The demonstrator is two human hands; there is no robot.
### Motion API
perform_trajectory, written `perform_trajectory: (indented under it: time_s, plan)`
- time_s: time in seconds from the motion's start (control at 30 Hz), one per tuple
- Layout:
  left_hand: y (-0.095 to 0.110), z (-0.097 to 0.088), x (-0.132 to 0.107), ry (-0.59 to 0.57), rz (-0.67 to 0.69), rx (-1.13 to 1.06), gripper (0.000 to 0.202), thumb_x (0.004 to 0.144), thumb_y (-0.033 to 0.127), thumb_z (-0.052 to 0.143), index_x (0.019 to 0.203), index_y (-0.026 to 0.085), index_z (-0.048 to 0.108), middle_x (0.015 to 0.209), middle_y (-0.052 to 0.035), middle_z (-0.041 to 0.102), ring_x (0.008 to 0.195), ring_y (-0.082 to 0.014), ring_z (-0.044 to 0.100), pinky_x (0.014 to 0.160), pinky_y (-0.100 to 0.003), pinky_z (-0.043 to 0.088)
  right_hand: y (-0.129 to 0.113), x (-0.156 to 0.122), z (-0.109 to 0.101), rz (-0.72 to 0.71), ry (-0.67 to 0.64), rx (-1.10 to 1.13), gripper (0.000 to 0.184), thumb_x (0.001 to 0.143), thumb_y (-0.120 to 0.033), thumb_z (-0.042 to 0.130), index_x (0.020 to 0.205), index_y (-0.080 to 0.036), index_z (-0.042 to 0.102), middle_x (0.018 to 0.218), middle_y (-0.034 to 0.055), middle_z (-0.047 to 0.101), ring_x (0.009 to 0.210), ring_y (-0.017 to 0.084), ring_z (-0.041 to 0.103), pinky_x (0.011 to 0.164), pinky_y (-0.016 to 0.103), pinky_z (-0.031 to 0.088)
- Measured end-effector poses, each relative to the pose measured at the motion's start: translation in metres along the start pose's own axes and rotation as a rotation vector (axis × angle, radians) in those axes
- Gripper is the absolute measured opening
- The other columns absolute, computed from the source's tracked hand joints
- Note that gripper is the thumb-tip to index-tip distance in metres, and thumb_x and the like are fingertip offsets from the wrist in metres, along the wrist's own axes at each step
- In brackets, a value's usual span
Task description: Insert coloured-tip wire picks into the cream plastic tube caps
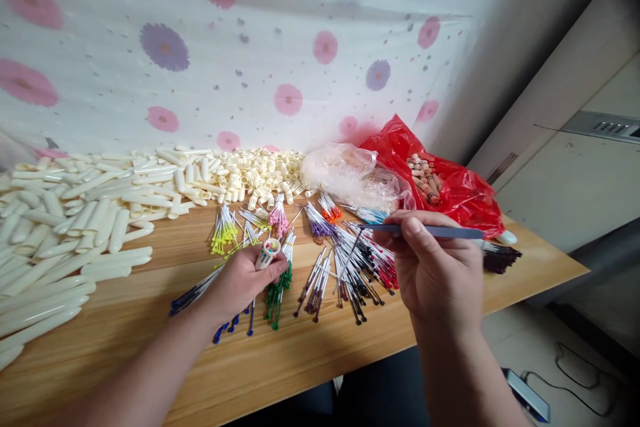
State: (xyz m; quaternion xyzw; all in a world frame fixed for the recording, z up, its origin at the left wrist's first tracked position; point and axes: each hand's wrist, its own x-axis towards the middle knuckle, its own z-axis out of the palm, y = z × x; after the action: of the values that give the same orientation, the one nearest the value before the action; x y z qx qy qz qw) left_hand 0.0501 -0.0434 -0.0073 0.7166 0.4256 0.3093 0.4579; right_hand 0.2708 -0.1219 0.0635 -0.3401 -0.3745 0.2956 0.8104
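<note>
My left hand (245,280) is closed around a short cream pen barrel (267,253), held upright with coloured tips showing in its open top. My right hand (435,273) pinches blue-grey tweezers (430,231) that lie level and point left. A thin refill (350,257) hangs slanted from the tweezer tip, above the bundles of thin pen refills (350,260). These bundles, with yellow, pink, purple, orange, green, blue, red and black tips, lie spread on the wooden table (325,347) between and beyond both hands.
Long cream pen shells (60,227) are heaped at the left, small cream ribbed parts (260,177) at the back. A clear plastic bag (350,177) and a red bag (450,187) of small tan pieces sit back right. A flowered sheet covers the wall. Table edge runs near right.
</note>
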Motion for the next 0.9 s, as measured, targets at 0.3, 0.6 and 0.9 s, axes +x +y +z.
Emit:
perform_trajectory:
  time_s: [0.3,0.6,0.9]
  plan:
    - [0.021,0.027,-0.011,-0.06,-0.066,-0.47,0.041,0.072,0.044,0.069,0.097,0.012,0.063,0.075,-0.0049,0.068,0.043,-0.0053,0.046,0.042,-0.02,0.036,0.059,-0.007,0.018,0.397,-0.069,0.117,0.013,0.067,-0.023,0.075,0.067,-0.014,0.065,0.059,-0.0001,0.067,0.05,0.011,0.062,0.053,0.025,0.056]
    - [0.02,0.023,-0.011,-0.018,-0.149,-0.58,0.025,0.073,0.034,0.07,0.07,0.012,0.057,0.058,-0.0001,0.062,0.04,-0.0031,0.044,0.038,-0.015,0.029,0.065,-0.002,0.008,0.13,-0.17,-0.054,0.014,0.081,-0.028,0.063,0.076,-0.016,0.068,0.076,0.0032,0.067,0.071,0.014,0.063,0.065,0.029,0.052]
    - [0.017,0.022,-0.012,-0.123,-0.139,-0.522,0.024,0.076,0.035,0.066,0.071,0.014,0.056,0.058,0.0006,0.063,0.041,-0.0044,0.046,0.04,-0.015,0.031,0.062,-0.016,0.01,-0.048,-0.696,-0.66,0.02,0.09,-0.022,0.05,0.1,-0.019,0.066,0.078,0.0019,0.064,0.074,0.014,0.059,0.068,0.027,0.046]
